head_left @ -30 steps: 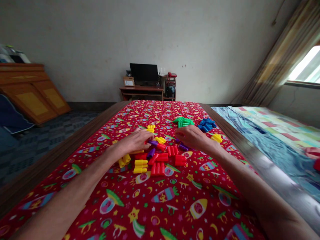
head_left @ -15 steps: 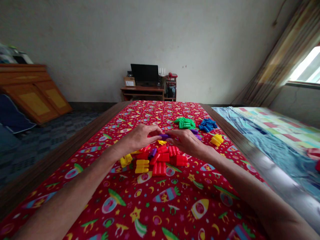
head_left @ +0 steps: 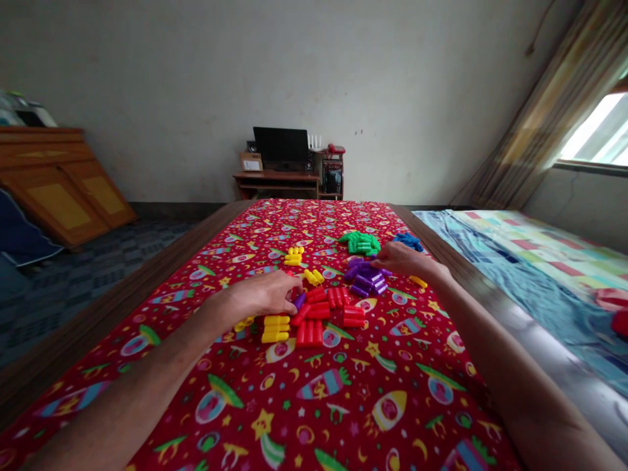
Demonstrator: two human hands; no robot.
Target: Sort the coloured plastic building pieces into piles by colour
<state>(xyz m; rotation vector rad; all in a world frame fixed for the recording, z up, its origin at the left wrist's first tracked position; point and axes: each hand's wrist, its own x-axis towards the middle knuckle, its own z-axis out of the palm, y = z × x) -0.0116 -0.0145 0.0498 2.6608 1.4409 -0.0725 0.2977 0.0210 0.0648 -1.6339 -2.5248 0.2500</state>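
Observation:
My left hand (head_left: 275, 292) reaches in from the left with its fingers curled, thumb and fingertips closed at a small purple plastic block (head_left: 299, 300) among the red ones. Right by it lie red ribbed blocks (head_left: 310, 333) and yellow ones (head_left: 275, 328). At the purple pile (head_left: 366, 281), my right hand (head_left: 405, 258) has its fingertips drawn together on a purple block (head_left: 377, 263) along the top edge. The fingers partly cover that block.
Green blocks (head_left: 360, 243) and blue blocks (head_left: 408, 241) sit in heaps farther back. More yellow blocks (head_left: 294, 255) lie mid-table, with one (head_left: 418, 281) at the right. A patterned red cloth (head_left: 333, 412) covers the table; a bed (head_left: 540, 261) stands to the right.
The hands have parted from the purple block between them. My left moved back and down to the purple block by the red ones; my right moved right, to the purple pile.

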